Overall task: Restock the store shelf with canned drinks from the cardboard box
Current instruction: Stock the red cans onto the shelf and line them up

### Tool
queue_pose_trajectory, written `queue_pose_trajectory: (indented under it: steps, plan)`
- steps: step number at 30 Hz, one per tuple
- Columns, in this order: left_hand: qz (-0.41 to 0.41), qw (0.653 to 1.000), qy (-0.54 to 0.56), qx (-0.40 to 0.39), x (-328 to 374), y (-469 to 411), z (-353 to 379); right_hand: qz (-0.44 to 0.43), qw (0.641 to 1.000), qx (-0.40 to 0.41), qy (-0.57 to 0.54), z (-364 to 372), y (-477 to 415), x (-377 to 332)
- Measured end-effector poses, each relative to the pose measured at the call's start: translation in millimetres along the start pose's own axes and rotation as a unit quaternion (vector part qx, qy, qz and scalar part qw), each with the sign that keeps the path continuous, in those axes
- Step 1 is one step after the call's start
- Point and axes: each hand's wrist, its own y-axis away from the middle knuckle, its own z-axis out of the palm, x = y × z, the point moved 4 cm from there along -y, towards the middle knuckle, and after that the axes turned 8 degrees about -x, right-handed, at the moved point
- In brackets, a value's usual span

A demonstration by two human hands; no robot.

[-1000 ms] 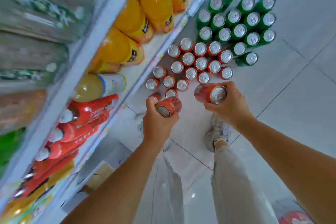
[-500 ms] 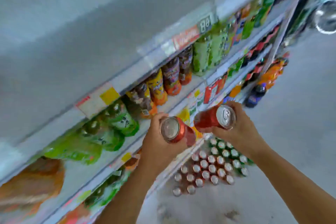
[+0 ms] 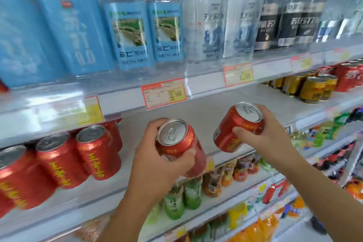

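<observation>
Before the shelf (image 3: 206, 113), left hand (image 3: 157, 169) fingers grip a tilted red can (image 3: 174, 135), right hand (image 3: 269, 140) another can (image 3: 233, 127).

Left hand (image 3: 157, 165) grips a red can (image 3: 177, 141), right hand (image 3: 263, 137) grips another red can (image 3: 238, 127), both tilted before the shelf's (image 3: 206, 116) bare middle, red cans (image 3: 59, 159) at its left end.

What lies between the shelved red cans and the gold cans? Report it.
Nothing stands there: in the head view the shelf board is bare between shelved red cans and gold cans. Left hand and right hand hold loose red cans in front.
</observation>
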Motion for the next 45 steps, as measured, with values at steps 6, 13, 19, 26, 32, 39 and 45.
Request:
queue_pose_trajectory:
  steps: [6,13,19,26,32,39,45]
  plan:
    - [-0.036,0.996,-0.030,0.080,-16,1,-54,-0.002,0.996,-0.083,0.029,67,-57,-2]
    - [-0.076,0.984,-0.053,0.150,-22,20,-71,-0.024,0.983,-0.176,0.048,110,-88,1]
    - [-0.079,0.973,-0.078,0.202,-16,38,-77,-0.024,0.964,-0.263,0.001,136,-88,2]
    - [-0.069,0.966,-0.084,0.234,-12,55,-88,-0.039,0.942,-0.331,0.039,159,-100,8]
    - [-0.045,0.967,-0.079,0.239,-20,59,-91,-0.073,0.956,-0.277,0.069,201,-137,3]
    - [-0.023,0.969,-0.079,0.231,-22,61,-93,-0.068,0.964,-0.243,0.078,239,-171,-2]
    - [-0.022,0.974,-0.077,0.213,-18,59,-96,-0.047,0.968,-0.241,0.054,251,-179,9]
